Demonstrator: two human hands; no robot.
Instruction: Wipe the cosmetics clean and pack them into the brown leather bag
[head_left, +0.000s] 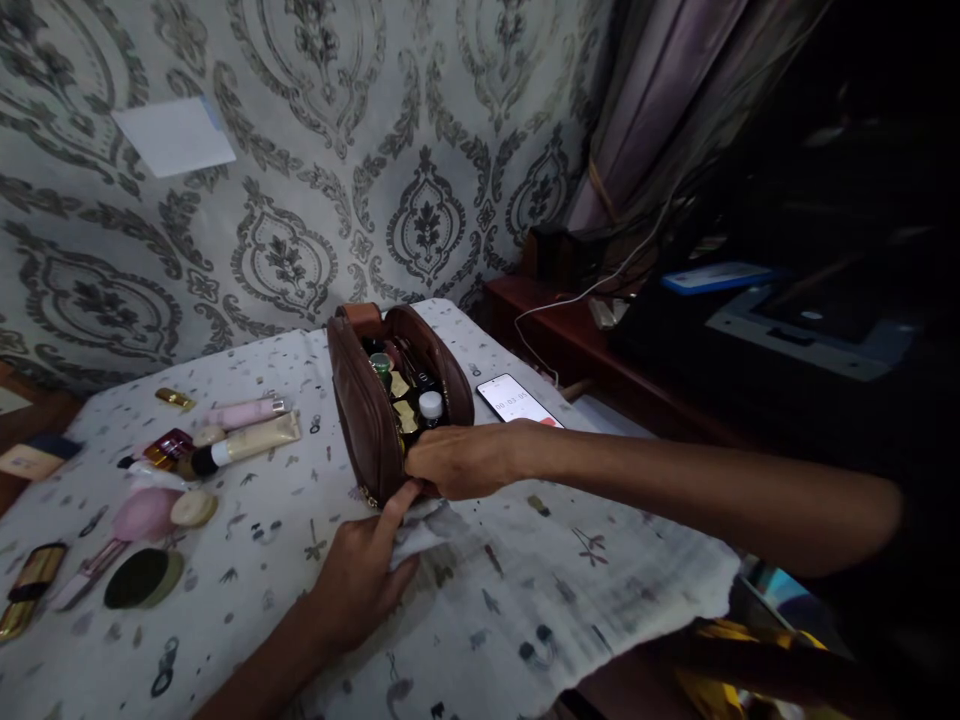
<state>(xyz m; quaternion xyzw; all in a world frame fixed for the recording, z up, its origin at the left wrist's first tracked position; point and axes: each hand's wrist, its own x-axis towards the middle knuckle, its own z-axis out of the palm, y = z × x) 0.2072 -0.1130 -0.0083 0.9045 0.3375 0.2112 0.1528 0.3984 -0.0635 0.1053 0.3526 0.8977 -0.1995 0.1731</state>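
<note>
A brown makeup bag (364, 420) stands unzipped on the table, filled with bottles and jars. Among its contents are a white-capped bottle (430, 405), a green-lidded jar (381, 364) and gold-coloured pieces (399, 384). My right hand (469, 460) is closed at the near end of the bag's opening, fingers curled over the rim and fingertips hidden. Below it, my left hand (367, 565) reaches to the bag's near lower corner, index finger stretched out against it and thumb apart. Crumpled whitish material (424, 530) lies beside the left fingers; I cannot tell what it is.
Left of the bag lie a cream tube (259, 440), a pink tube (244, 412), a pink rounded item (146, 514), a dark round compact (139, 578) and other cosmetics. A phone (517, 400) showing a timer lies right of the bag. A patterned cloth (480, 610) covers the table.
</note>
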